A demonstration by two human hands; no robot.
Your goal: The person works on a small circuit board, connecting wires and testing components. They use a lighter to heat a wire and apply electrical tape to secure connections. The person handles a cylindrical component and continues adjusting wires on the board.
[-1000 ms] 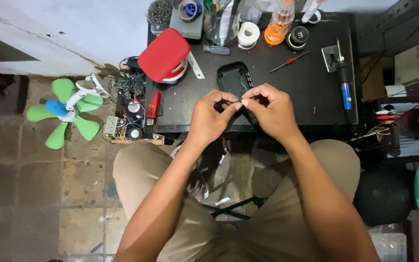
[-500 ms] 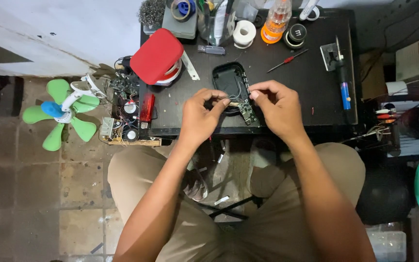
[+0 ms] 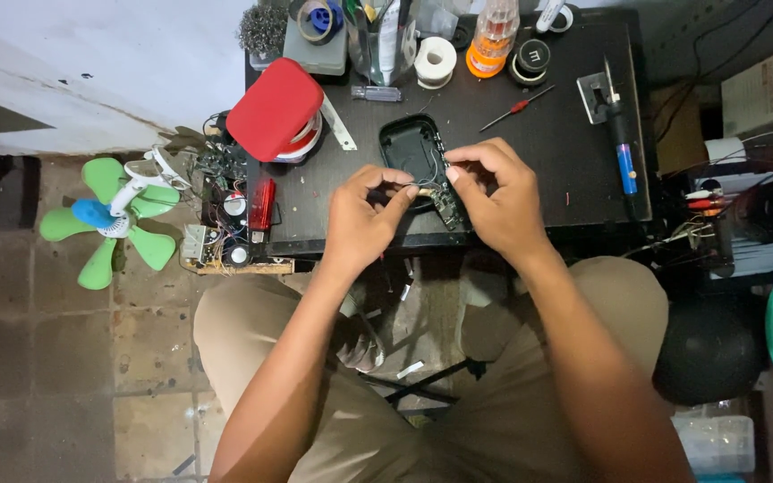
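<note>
Head view: both hands pinch a thin pale wire point(image 3: 415, 185) over a small green circuit board point(image 3: 447, 206).
Left hand point(image 3: 361, 215) and right hand point(image 3: 492, 192), fingertips closed on the wire, have dropped from mid-air onto the black oval plastic casing point(image 3: 409, 148) at the black desk's point(image 3: 547, 152) front edge, right of the red lid point(image 3: 274, 107).

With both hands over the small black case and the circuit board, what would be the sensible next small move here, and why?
Probably to keep the left hand steadying the thin wire while the right hand guides its end down to the circuit board. Both hands pinch something fine between fingertips just above the board, which lies at the edge of the open black case on the dark table. What the wire joins to is too small to tell.
</note>
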